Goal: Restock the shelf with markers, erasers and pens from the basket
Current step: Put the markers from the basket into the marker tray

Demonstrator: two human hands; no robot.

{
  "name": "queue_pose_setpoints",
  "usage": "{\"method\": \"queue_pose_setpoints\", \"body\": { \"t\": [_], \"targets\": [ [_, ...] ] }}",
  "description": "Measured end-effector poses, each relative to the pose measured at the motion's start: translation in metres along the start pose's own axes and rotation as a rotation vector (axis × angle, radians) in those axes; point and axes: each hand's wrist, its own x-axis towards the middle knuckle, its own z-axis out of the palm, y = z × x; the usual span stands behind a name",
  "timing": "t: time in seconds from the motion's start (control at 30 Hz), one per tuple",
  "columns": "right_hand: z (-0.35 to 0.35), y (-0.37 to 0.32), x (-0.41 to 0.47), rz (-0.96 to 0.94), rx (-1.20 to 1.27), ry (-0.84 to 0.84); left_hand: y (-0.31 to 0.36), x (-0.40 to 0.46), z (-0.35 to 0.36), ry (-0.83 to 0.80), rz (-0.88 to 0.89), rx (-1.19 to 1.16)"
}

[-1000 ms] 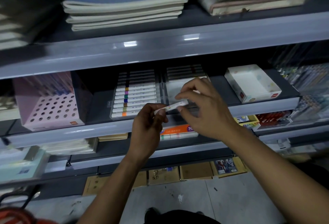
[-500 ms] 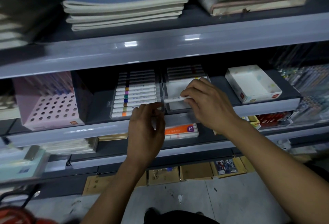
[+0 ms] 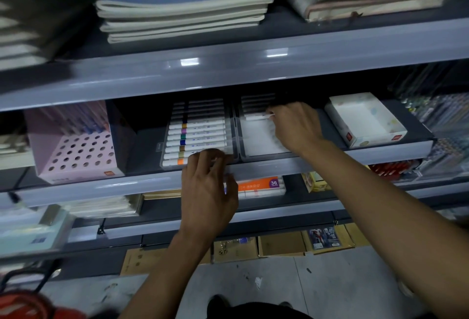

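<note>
Two clear trays sit side by side on the middle shelf (image 3: 279, 165). The left tray (image 3: 162, 148) is full of white markers (image 3: 200, 132) with coloured bands. The right tray (image 3: 258, 138) holds several markers at its back and is bare in front. My right hand (image 3: 294, 126) reaches into the right tray and pinches a white marker (image 3: 256, 116) laid against the back row. My left hand (image 3: 208, 186) rests with fingers spread on the front edge of the left tray. The red basket (image 3: 30, 306) shows at the bottom left corner.
A pink perforated box (image 3: 76, 151) stands left of the trays, a white open box (image 3: 365, 121) to the right. Stacked notebooks (image 3: 182, 1) fill the upper shelf. An orange 36-colour marker pack (image 3: 264, 185) lies on the shelf below. Flat cardboard packs sit near the floor.
My right hand carried the white marker from in front of the shelf deep into the right tray. My left hand let go of the marker and moved to the left tray's front edge.
</note>
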Motion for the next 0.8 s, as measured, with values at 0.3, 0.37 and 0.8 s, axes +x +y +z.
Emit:
{"method": "queue_pose_setpoints", "body": {
  "t": [0.3,0.37,0.8],
  "targets": [
    [0.0014,-0.0029,-0.0048,0.011,-0.068,0.018,-0.0026,-0.0010,0.0021,-0.003,-0.010,-0.011],
    [0.0012,-0.0037,-0.0048,0.017,-0.085,0.024,-0.0020,-0.0008,0.0014,-0.005,-0.012,-0.016],
    [0.0076,0.0001,-0.0057,-0.011,0.005,0.057,-0.0011,0.0002,0.0007,0.011,-0.020,-0.038]
  ]
}}
